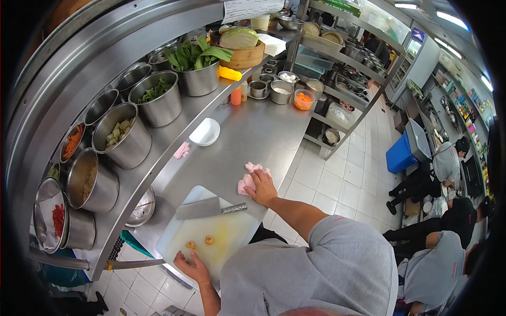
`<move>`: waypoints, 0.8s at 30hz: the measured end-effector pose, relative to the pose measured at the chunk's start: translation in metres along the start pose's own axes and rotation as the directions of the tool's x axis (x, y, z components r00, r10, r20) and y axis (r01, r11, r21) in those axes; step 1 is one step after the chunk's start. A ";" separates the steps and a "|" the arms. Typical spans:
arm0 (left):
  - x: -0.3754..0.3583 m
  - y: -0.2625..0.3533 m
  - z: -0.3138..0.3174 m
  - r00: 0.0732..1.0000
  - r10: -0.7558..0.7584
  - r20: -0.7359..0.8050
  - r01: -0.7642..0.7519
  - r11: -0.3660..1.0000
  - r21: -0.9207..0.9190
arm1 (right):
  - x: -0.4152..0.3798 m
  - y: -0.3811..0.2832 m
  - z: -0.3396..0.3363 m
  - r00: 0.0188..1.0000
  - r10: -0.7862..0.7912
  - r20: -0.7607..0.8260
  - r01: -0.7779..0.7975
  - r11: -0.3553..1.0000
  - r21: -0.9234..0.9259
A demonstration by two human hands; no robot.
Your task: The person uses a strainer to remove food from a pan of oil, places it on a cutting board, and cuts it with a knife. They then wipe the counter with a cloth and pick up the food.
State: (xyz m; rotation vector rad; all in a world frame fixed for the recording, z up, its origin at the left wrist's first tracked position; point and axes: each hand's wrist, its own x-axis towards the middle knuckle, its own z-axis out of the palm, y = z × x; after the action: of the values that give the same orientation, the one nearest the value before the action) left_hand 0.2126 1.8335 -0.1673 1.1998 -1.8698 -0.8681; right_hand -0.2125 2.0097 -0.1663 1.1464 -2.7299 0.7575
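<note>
My right hand (262, 188) is closed over a crumpled pink cloth (244, 183) on the steel counter, beyond the cutting board. My left hand (194, 267) is at the near-left edge of the white cutting board (176, 239), its fingers apart and nothing visible in them. Close to its fingertips lie two small orange-brown pieces of food (209, 240). A cleaver (199, 208) rests flat across the far part of the board, its patterned metal handle pointing right. Yellow stains mark the board's surface.
An overhead shelf (174, 134) holds several steel pots with cut vegetables. On the counter stand a white bowl (204, 132), a red squeeze bottle (235, 96) and a tub of orange pieces (303, 100). A steel rack (363, 100) rises at the far end. Other people work at the right.
</note>
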 end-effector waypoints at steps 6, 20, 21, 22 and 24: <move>-0.001 -0.005 0.003 1.000 0.016 -0.017 -0.016 1.000 0.011 | 0.000 0.001 0.002 1.000 -0.001 -0.016 0.001 1.000 -0.013; 0.000 -0.001 0.002 1.000 0.011 -0.023 -0.011 1.000 -0.001 | -0.001 0.000 0.002 1.000 -0.002 -0.014 0.002 1.000 -0.019; 0.000 0.000 0.002 1.000 0.002 -0.018 -0.002 1.000 0.000 | 0.000 0.000 0.000 1.000 -0.007 -0.022 0.006 1.000 -0.030; 0.000 0.000 0.003 1.000 0.003 -0.018 -0.003 1.000 -0.002 | 0.000 -0.001 -0.001 1.000 -0.007 -0.024 0.007 0.999 -0.031; 0.000 -0.002 0.003 1.000 0.015 -0.025 -0.014 1.000 0.010 | 0.000 -0.001 -0.002 1.000 0.002 0.002 -0.002 1.000 -0.024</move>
State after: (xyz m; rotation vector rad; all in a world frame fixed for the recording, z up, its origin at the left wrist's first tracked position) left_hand 0.2110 1.8334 -0.1704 1.1966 -1.8626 -0.8328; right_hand -0.2120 2.0096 -0.1643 1.1398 -2.7344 0.7223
